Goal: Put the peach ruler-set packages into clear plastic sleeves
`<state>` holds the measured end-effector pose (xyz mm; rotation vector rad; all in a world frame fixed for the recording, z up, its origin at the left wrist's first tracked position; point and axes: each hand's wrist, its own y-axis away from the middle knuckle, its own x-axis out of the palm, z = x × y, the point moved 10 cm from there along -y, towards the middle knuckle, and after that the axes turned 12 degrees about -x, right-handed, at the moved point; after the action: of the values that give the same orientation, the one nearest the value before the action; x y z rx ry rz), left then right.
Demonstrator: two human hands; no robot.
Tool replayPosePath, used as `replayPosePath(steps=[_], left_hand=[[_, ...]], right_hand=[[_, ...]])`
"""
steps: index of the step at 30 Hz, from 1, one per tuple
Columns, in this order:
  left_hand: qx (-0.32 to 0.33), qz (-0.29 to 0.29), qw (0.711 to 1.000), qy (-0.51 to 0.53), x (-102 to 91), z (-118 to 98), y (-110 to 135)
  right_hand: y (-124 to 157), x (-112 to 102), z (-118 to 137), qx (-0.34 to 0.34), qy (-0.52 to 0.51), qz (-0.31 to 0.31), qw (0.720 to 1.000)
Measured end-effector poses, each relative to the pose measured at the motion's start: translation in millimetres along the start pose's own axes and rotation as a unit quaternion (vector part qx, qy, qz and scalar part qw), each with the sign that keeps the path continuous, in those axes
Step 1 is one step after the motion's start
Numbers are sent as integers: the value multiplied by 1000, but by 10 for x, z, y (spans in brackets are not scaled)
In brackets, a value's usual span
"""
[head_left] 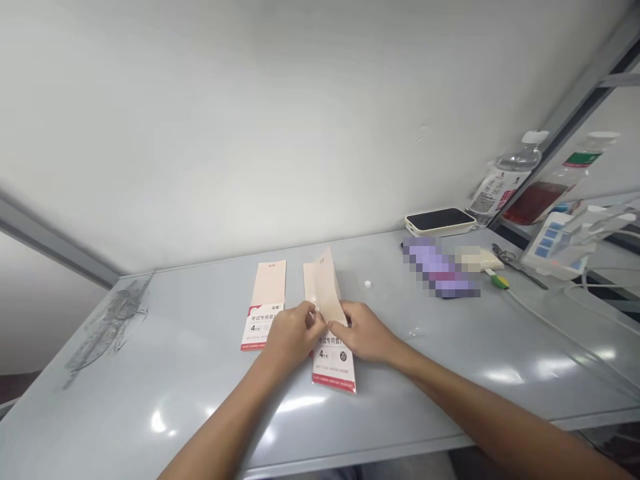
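A beige paper packet [334, 370] with a white and red printed label lies in front of me, its upper flap raised at an angle. My right hand [367, 331] grips the packet's right side, thumb on the front and fingers behind. At the packet's left edge, my left hand [294, 335] is closed in a pinch near the base of the flap. Something small and whitish shows by those fingertips, too small to name. A second packet [269, 283] of the same look lies flat to the left, its lower right corner partly behind my left hand.
A small white round piece [368, 285] sits right of the packets. Farther right are a phone [440, 220], a blurred purple item [433, 263], a clear bottle [507, 177], a bottle of red liquid [555, 183], scissors [520, 263], a white power strip [555, 243] and a cable [565, 337].
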<state>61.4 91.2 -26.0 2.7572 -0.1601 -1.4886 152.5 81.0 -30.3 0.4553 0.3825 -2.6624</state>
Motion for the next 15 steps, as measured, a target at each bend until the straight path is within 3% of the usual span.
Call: replayPosePath(steps=[6, 10, 15], left_hand=[[-21, -11, 999, 37, 14, 58, -13], [-70, -12, 991, 110, 6, 204, -63], [-76, -50, 985, 149, -173, 265, -124]], right_hand=[[5, 2, -23, -7, 1, -26, 1000], [9, 53, -41, -8, -16, -31, 999], [-18, 30, -118, 17, -61, -52, 997]])
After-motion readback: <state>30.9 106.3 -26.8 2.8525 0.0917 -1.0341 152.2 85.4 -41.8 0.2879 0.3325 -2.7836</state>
